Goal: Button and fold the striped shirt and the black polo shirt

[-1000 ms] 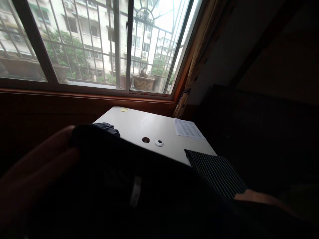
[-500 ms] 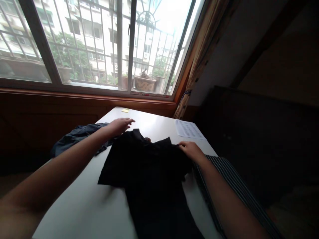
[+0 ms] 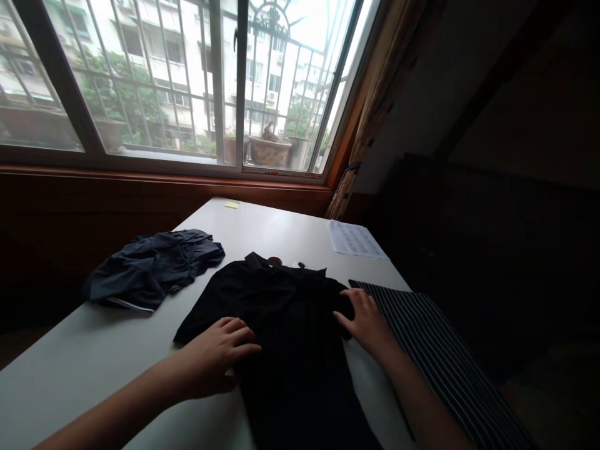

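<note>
A black short-sleeved shirt point(image 3: 290, 337) with a collar lies spread on the white table point(image 3: 276, 228), its collar toward the window. Over the shirt's left side, below the left sleeve, is my left hand point(image 3: 218, 353), fingers apart and holding nothing. My right hand point(image 3: 363, 315) rests at the right sleeve with thumb and fingers spread, not pinching the cloth. Whether the left fingertips touch the fabric I cannot tell. The shirt's lower end runs out of view at the bottom.
A crumpled dark blue-grey garment point(image 3: 159, 262) lies on the left. Striped dark cloth point(image 3: 422, 331) covers the right edge. Printed paper point(image 3: 356, 239), a yellow note point(image 3: 232, 204), a brown round object point(image 3: 275, 261) and a small white-and-black object point(image 3: 299, 265) lie farther back. Beyond is a barred window point(image 3: 187, 81).
My left hand has come back toward me from beyond the collar to the shirt's left side. My right hand has let go of the shirt's shoulder and moved slightly down. The shirt lies flatter.
</note>
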Demonstrator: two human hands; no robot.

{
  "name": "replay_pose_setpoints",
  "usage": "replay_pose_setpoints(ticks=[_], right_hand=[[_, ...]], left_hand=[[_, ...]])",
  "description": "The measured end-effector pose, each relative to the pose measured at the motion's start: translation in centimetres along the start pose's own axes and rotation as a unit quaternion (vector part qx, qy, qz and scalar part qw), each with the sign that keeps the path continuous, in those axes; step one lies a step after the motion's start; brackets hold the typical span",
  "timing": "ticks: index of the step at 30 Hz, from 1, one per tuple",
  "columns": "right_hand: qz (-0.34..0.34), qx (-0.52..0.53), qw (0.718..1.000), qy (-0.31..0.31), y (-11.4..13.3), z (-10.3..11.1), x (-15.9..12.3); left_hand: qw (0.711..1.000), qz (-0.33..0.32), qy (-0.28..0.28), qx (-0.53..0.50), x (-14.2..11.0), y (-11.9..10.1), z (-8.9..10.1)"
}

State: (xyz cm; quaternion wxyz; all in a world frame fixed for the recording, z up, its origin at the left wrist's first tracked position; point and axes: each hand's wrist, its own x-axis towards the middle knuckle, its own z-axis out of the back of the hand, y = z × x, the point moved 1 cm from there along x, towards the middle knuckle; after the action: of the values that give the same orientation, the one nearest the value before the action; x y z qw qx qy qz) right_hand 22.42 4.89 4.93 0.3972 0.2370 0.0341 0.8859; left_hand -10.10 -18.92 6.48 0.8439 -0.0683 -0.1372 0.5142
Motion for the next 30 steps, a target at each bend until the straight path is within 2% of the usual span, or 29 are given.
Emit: replay_pose_setpoints(ticks=[3, 6, 9, 12, 16, 19, 21, 23, 26, 30], right_hand=[[-0.012, 0.021, 0.999, 0.025, -0.9, -0.8, -1.0], [-0.056, 0.051, 0.996, 0.042, -2.2, -1.6, -1.0], [-0.105, 0.065, 0.989, 0.078, -3.0, -2.2, -0.5], [-0.112, 0.059, 0.987, 0.097, -2.9, -2.0, -0.1], [-0.105, 0.047, 0.988, 0.105, -2.5, -0.8, 0.3], [-0.083, 0.046, 0.992, 0.083, -2.6, 0.7, 0.6], [-0.065, 0.044, 0.994, 0.072, -2.8, 1.8, 0.9], [-0.044, 0.040, 0.996, 0.064, -2.9, 2.8, 1.1], [-0.007, 0.023, 0.999, 0.037, -2.1, 3.6, 1.4], [0.034, 0.026, 0.999, 0.009, 1.4, 3.5, 0.7]], left_hand=[[0.999, 0.025, 0.011, 0.043, -0.6, 0.5, -1.2], [0.995, 0.027, 0.005, 0.097, -0.8, 1.7, -2.4], [0.991, 0.026, 0.002, 0.135, -1.1, 2.8, -2.5], [0.985, 0.041, -0.001, 0.166, -1.8, 3.9, -1.2], [0.976, 0.068, -0.054, 0.201, -3.3, 6.1, 2.3], [0.968, 0.096, -0.072, 0.218, -4.8, 8.3, 4.8], [0.964, 0.116, -0.075, 0.228, -5.7, 9.6, 5.6], [0.965, 0.124, -0.068, 0.221, -6.2, 10.4, 5.6], [0.974, 0.115, -0.047, 0.190, -6.1, 10.2, 4.7], [0.980, 0.102, -0.053, 0.165, -4.8, 7.8, 3.2]])
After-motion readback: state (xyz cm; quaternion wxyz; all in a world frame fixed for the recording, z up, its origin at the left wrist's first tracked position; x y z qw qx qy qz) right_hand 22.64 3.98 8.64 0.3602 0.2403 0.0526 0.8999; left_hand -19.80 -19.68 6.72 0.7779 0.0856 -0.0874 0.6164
